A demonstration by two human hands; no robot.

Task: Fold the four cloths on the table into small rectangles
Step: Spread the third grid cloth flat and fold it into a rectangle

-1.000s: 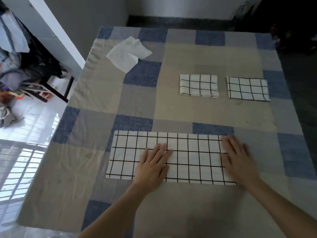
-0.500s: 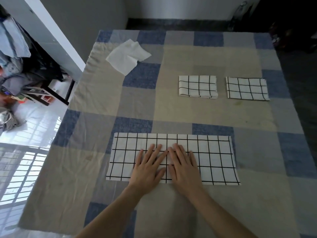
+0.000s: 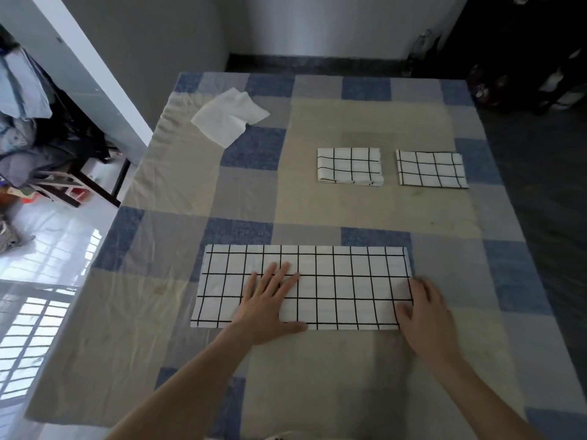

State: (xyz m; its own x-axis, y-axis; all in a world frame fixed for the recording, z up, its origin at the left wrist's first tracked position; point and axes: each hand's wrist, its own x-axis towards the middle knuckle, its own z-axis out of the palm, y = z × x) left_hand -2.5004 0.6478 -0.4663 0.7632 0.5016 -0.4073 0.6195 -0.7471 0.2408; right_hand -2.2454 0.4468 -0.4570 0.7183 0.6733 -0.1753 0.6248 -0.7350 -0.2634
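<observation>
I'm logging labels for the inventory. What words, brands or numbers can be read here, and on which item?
None can be read: the long black-grid white cloth, the two folded black-grid cloths, the plain white cloth and the checked tablecloth bear only patterns.

Head view (wide-angle), forward and down

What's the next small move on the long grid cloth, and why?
Probably the right hand lifts the right end of the long grid cloth and folds it leftward. Its fingers curl at that end, while the left hand lies flat, pinning the strip.
</observation>
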